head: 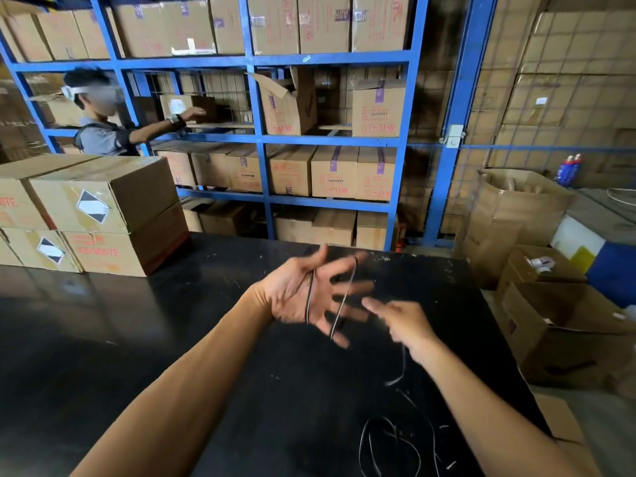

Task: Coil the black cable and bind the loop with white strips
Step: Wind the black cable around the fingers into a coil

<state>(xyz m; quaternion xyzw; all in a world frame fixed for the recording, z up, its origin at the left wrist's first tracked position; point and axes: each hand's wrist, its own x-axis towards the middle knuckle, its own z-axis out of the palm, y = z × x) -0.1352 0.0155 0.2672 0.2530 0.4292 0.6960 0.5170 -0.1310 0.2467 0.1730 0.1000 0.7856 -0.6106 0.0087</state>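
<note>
My left hand is raised over the black table, palm toward me, fingers spread. The thin black cable runs in loops across the palm and over the fingers. My right hand sits just to the right, blurred by motion, pinching the cable, which trails down from it. The loose remainder of the cable lies tangled on the table near the front edge. No white strips can be made out.
Stacked cardboard boxes stand on the table's far left. Blue shelving full of boxes rises behind. A person reaches into a shelf at the left. Open cartons sit on the floor to the right.
</note>
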